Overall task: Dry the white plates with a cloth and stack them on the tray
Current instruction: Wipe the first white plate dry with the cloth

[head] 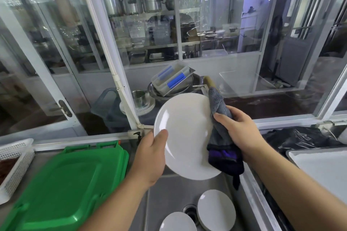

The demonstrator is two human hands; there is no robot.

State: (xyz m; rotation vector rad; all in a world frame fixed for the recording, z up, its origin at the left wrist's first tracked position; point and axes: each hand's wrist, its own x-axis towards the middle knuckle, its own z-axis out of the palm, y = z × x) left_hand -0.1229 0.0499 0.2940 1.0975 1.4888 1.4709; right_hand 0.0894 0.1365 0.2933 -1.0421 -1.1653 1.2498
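Observation:
A large white plate (185,137) is held tilted above the steel sink (169,193). My left hand (150,155) grips its left rim, thumb on the face. My right hand (240,131) grips a grey and purple cloth (221,137) and presses it against the plate's right edge. Two smaller white plates lie in the sink, one (216,210) beside the drain and one (177,222) at the bottom edge. A white tray (323,167) sits on the counter at the right.
A green plastic lid (63,184) lies on the counter at the left, with a white basket (13,163) beyond it. Behind the glass window stand a stack of plates (139,108), a metal cup and plastic containers. A black bag (300,139) lies behind the tray.

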